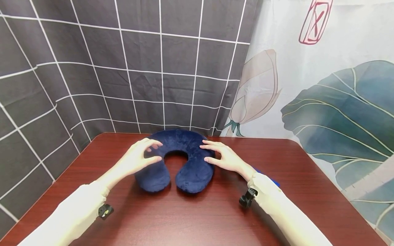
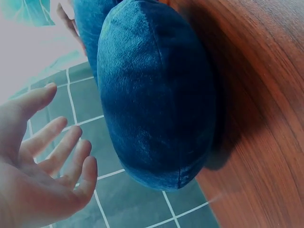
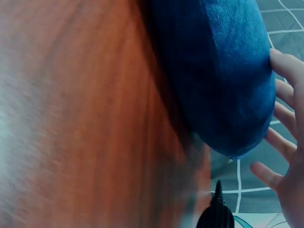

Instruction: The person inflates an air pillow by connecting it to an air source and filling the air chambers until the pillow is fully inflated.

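Note:
A navy plush U-shaped neck pillow (image 1: 180,138) lies on the table with its opening towards me. My left hand (image 1: 142,154) hovers over its left arm, thumb and fingers spread and loosely bent. In the left wrist view a gap shows between that hand (image 2: 52,166) and the rounded pillow end (image 2: 152,95). Over the pillow's right side is my right hand (image 1: 226,158), its fingers pointing inward and spread. The right wrist view shows its fingertips right at the plush side of the pillow (image 3: 228,80). Neither hand grips anything.
The reddish-brown wooden table (image 1: 184,218) ends at a dark gridded curtain (image 1: 141,82) behind the pillow. A flat blue object (image 1: 274,182) is mostly hidden under my right forearm. Small black devices (image 1: 105,211) sit at both wrists. A lotus-print cloth (image 1: 332,112) hangs at the right.

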Tool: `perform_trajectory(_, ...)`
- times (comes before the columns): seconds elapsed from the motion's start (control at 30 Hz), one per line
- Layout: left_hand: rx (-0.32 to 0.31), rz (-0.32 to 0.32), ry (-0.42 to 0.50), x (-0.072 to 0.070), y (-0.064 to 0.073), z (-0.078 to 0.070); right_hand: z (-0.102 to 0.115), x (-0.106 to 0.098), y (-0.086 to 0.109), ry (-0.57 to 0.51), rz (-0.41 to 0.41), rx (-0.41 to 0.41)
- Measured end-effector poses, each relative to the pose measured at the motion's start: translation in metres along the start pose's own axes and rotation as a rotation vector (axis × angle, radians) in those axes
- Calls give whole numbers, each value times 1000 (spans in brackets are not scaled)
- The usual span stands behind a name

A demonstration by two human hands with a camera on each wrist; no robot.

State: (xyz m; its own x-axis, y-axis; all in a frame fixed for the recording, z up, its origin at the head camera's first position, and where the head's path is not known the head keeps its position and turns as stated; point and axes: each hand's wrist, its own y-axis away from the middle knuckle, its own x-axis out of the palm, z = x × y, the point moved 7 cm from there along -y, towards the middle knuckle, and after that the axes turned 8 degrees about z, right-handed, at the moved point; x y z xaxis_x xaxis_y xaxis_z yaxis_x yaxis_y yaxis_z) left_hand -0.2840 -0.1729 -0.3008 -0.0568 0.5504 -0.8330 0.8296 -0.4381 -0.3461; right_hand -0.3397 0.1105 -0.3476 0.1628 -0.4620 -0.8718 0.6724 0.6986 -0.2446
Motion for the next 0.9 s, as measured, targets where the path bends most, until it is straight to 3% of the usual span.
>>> perform_trajectory(0.4, -10, 2, -2, -1, 1, 2, 2, 2, 6, 34, -53, 12)
perform_trajectory(0.9, 10, 11, -3, 1, -1, 3, -8, 2, 0, 15, -22, 9)
